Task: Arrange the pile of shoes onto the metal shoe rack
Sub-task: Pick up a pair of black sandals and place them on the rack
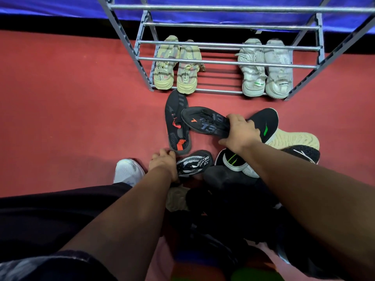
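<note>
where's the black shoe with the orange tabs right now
Head view, just left of centre: the black shoe lies on the red floor before the beige pair on the rack, beside the dark shoe the right hand grips.

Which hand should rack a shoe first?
Right: the right hand grips a black shoe nearest the gap on the rack; the left hand holds a patterned shoe farther back.

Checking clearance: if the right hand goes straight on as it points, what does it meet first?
Probably the black orange-tabbed shoe on the floor, just beyond the dark shoe the right hand grips; depth is unclear.
</note>
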Available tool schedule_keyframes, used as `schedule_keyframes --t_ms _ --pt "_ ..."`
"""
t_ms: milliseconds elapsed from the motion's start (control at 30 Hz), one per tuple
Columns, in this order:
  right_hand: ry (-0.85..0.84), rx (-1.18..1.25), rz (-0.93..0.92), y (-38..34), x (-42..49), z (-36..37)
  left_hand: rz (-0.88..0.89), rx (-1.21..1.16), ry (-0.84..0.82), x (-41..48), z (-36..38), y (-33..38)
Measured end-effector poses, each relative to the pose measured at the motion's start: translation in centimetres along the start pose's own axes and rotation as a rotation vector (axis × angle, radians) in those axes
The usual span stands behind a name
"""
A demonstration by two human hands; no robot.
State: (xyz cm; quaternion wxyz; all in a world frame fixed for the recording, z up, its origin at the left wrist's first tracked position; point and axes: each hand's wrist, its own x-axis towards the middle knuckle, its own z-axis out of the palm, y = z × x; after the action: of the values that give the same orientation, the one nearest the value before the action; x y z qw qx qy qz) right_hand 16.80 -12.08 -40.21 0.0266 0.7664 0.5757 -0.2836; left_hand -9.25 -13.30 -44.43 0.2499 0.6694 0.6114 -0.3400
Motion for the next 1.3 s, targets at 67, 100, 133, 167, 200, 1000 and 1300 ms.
schedule_keyframes --t_ms 67,100,133,167,200,1000,1300 --pt "-0.084 -0.007 -0.001 0.4 -0.1 0.1 -0.033 -0.029 0.0 0.2 -0.7 0.1" --pt "-0.128 -0.011 -0.014 0.6 -0.1 0.1 -0.022 -0.051 -0.018 0.3 -1.3 0.0" --pt "-0.165 -0.016 -0.03 0.8 -0.1 0.0 0.004 -0.085 -0.05 0.2 -2.0 -0.1" --pt "-0.186 -0.014 -0.04 1.0 0.0 -0.2 0.035 -0.111 -0.085 0.2 -2.7 -0.4" --pt "-0.191 -0.005 -0.04 1.2 0.1 -0.5 0.06 -0.127 -0.108 0.4 -3.4 -0.7" --pt "0.017 -0.022 0.141 5.4 -0.5 -2.3 0.379 0.062 -0.198 -5.4 -6.9 11.7" --pt "-0.015 0.012 0.117 6.5 -0.8 -2.3 0.091 -0.846 -0.427 -4.0 -1.8 10.8"
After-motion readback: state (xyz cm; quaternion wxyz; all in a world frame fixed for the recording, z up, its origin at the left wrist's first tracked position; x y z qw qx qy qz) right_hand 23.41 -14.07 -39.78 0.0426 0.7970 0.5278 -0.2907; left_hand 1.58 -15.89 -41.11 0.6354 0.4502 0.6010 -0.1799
